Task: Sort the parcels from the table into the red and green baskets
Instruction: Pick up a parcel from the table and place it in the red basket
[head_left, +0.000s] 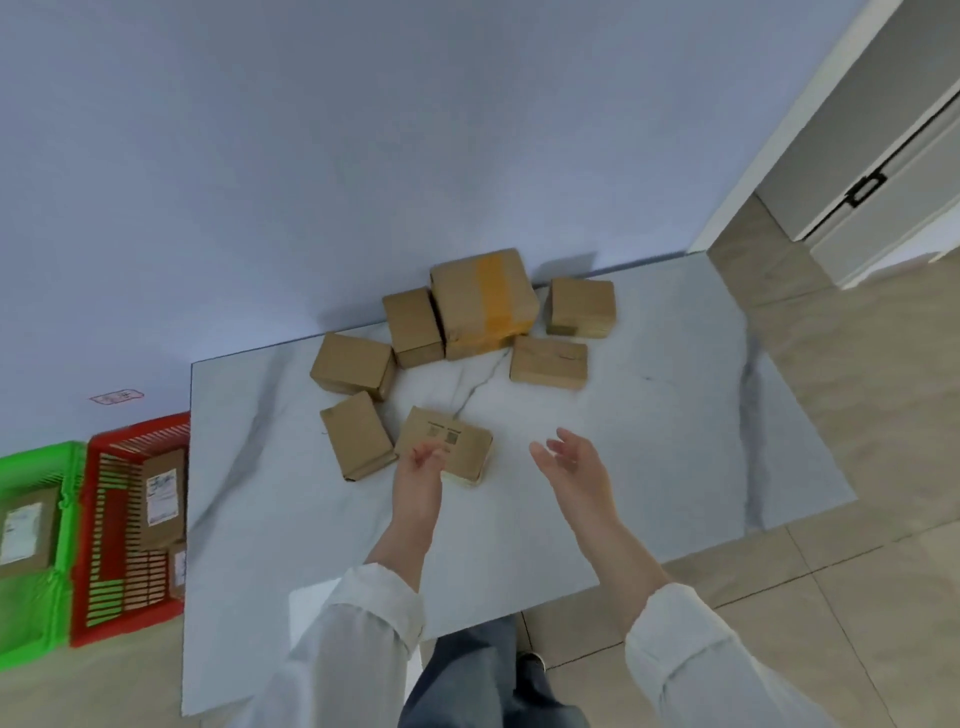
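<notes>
On the marble tabletop, right of the red basket and green basket, the nearest parcel lies straight ahead, long axis roughly left to right. My left hand is at its near edge, fingers curled, though I cannot tell if it grips. My right hand hovers open just beside its right end.

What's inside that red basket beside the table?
The red plastic basket holds a brown cardboard parcel with a white label, and a second labelled parcel peeks out in its near corner. The white marble table covers that side of the basket, so more may be hidden.
</notes>
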